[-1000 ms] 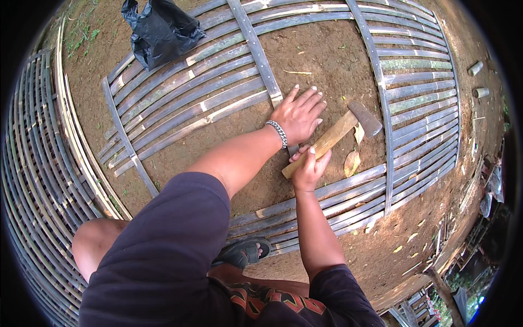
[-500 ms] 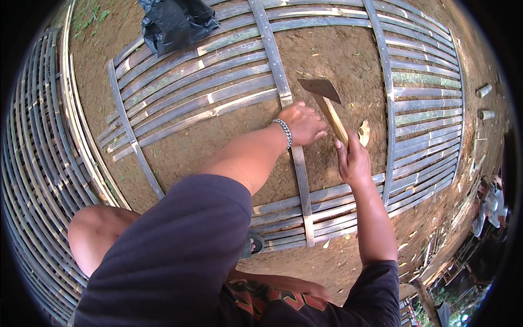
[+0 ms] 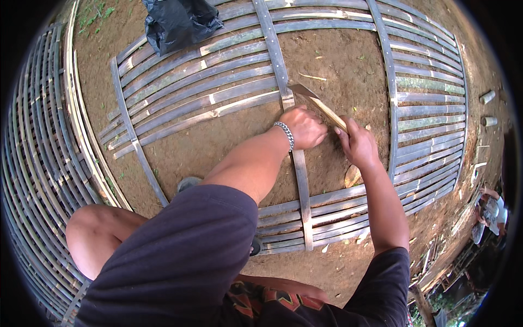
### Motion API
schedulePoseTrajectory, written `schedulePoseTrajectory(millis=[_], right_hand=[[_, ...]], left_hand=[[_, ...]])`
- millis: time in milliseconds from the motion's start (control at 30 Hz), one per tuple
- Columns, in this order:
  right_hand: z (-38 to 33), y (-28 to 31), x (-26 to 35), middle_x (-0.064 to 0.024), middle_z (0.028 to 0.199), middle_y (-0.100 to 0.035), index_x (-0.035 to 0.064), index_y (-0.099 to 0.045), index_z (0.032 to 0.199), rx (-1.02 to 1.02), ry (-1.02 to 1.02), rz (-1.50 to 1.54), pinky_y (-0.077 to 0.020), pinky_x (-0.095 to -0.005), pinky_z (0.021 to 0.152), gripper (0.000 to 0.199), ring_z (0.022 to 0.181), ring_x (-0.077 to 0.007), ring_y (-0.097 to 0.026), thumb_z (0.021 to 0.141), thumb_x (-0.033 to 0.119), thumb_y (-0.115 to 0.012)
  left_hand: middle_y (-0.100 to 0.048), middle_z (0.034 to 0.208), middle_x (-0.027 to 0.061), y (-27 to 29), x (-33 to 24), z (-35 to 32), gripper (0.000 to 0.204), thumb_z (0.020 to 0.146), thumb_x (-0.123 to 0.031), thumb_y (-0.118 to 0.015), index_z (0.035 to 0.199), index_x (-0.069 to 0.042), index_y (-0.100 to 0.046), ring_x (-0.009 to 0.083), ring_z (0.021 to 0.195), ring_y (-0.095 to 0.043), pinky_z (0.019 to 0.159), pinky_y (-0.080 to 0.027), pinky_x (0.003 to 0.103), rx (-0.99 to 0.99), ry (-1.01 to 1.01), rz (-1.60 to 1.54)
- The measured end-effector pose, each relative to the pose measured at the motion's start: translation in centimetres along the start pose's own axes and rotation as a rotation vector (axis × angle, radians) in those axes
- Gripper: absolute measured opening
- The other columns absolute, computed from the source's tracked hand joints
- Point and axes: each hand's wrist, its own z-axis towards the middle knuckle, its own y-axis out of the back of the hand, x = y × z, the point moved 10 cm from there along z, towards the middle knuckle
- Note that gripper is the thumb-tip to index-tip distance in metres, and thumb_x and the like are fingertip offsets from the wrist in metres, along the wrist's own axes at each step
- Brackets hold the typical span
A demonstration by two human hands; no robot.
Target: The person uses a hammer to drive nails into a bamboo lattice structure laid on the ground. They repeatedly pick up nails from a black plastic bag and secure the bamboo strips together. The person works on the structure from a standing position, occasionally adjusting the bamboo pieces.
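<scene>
My left hand [image 3: 303, 127], with a chain bracelet at the wrist, is closed over a long bamboo crosspiece [image 3: 301, 180] and covers part of it. Its fingertips are hidden from above. In my right hand [image 3: 360, 143] is the wooden handle of a hatchet [image 3: 327, 112]. The hatchet's dark metal blade lies just beyond my left knuckles, at the right side of the crosspiece; whether it touches cannot be told. Several bamboo slats [image 3: 218, 111] meet the crosspiece on its left side, above my left forearm.
A black plastic bag [image 3: 177, 27] rests on the slats at the far left. Another slatted panel [image 3: 427, 111] joins at the right. More bamboo slats [image 3: 41, 136] run along the left. Two short tubes [image 3: 488, 121] and a dry leaf [image 3: 352, 176] lie on the soil.
The hatchet's head has swung down and left toward the crosspiece, its blade now seen more edge-on. My right hand moved slightly right. My left hand stays on the crosspiece.
</scene>
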Motion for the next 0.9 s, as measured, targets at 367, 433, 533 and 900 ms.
schedulePoseTrajectory(millis=[367,433,533,900], right_hand=[[-0.6,0.8,0.3,-0.0191,0.100,-0.071,0.0128,-0.060,0.121,-0.130,0.041,0.139,-0.0568,-0.0485,0.072,0.029,0.087,-0.0427,-0.069,0.094,0.018,-0.069],[-1.1,2.6,1.4,-0.0188,0.101,-0.072,0.0136,-0.059,0.122,-0.292,0.151,0.222,-0.0573,-0.0484,0.073,0.029,0.089,-0.0425,-0.070,0.096,0.020,-0.067],[-0.7,0.6,1.6,-0.0164,0.097,-0.072,0.0131,-0.059,0.124,-0.129,0.133,0.077,-0.0568,-0.0487,0.071,0.033,0.085,-0.0414,-0.069,0.093,0.018,-0.070],[-0.4,0.5,1.4,-0.0164,0.100,-0.071,0.0127,-0.060,0.122,-0.032,0.091,-0.002,-0.0565,-0.0477,0.069,0.033,0.084,-0.0403,-0.070,0.091,0.017,-0.071]], left_hand=[[-0.073,0.080,-0.0008,0.5,-0.2,-0.8,0.019,0.089,-0.034,-0.065,0.079,-0.019,-0.072,0.0198,0.079,-0.072,0.076,-0.055,0.038,-0.059,-0.011,0.003],[-0.074,0.081,-0.0003,0.7,-0.1,-0.5,0.019,0.088,-0.033,-0.066,0.077,-0.019,-0.072,0.0198,0.078,-0.072,0.076,-0.055,0.038,-0.073,-0.002,-0.015],[-0.074,0.079,0.0009,-0.3,0.1,-0.2,0.027,0.092,-0.036,-0.059,0.076,-0.019,-0.073,0.0212,0.084,-0.073,0.082,-0.053,0.039,-0.021,0.009,0.004],[-0.075,0.083,0.0015,-0.3,0.3,-0.6,0.023,0.090,-0.034,-0.062,0.079,-0.018,-0.074,0.0201,0.087,-0.073,0.081,-0.054,0.039,-0.010,0.070,-0.030]])
